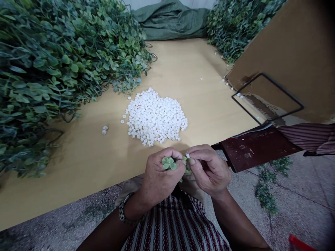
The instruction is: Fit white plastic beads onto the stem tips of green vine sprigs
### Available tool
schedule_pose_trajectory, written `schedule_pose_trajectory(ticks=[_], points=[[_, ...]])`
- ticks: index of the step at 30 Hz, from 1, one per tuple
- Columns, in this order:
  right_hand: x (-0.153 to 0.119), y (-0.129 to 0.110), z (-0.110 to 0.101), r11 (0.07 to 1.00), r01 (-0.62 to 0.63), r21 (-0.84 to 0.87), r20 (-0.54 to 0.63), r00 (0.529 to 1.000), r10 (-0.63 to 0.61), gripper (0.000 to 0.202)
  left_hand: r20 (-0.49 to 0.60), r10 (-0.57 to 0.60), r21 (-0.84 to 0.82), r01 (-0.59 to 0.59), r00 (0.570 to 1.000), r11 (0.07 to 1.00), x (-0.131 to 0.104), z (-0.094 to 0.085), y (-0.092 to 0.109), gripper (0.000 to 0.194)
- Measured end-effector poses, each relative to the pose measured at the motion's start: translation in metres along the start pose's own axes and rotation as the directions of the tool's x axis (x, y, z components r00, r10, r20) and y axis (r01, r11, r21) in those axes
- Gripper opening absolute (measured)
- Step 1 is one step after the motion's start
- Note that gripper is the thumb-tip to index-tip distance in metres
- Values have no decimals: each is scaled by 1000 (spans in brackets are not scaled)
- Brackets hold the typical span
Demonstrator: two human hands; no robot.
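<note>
Close to the table's front edge, my left hand [163, 176] is closed round a small green leaf sprig [169, 163], whose round leaves poke out between the fingers. My right hand [209, 169] touches it from the right, with thumb and forefinger pinching a tiny white piece [187, 156] beside the sprig's leaves. Beyond both hands lies a heap of small white discs [157, 116] on the table. A few loose discs [104, 130] rest to the left of the heap.
Bushy green artificial foliage [78, 45] covers the table's left side, with more foliage [238, 24] at the back right. Green cloth [172, 21] lies at the far end. A cardboard box [290, 52] and black wire frame [267, 99] stand right, above a dark red bench [261, 148].
</note>
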State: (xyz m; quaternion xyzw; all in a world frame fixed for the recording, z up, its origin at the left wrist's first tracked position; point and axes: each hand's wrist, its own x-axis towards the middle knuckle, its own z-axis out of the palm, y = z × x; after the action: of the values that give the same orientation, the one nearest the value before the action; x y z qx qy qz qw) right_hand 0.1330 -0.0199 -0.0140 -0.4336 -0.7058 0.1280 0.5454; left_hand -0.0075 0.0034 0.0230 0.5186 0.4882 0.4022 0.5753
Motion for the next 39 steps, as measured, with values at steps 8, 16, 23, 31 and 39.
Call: schedule_pose_trajectory(ticks=[8,16,23,31,39], points=[[-3,0,-2,999,39,-32,30,999,-38,24,18,31,7,-31,999,999,-3,-2,-6,11],[-1,0,-3,997,66,-46,51,997,-63,22,-1,71,8,-71,997,997,-4,-1,-5,15],[-4,-1,2,1000,8,-5,1,1000,-8,22,-30,129,30,-128,991,991,-4,2,-5,16],[0,-2,0,992,116,-56,45,992,-114,24,-25,171,62,-170,985,984,-4,2,-6,17],[4,-4,-11,989,122,-87,142,984,-109,24,53,95,108,-100,994,989,-2,-1,-6,15]])
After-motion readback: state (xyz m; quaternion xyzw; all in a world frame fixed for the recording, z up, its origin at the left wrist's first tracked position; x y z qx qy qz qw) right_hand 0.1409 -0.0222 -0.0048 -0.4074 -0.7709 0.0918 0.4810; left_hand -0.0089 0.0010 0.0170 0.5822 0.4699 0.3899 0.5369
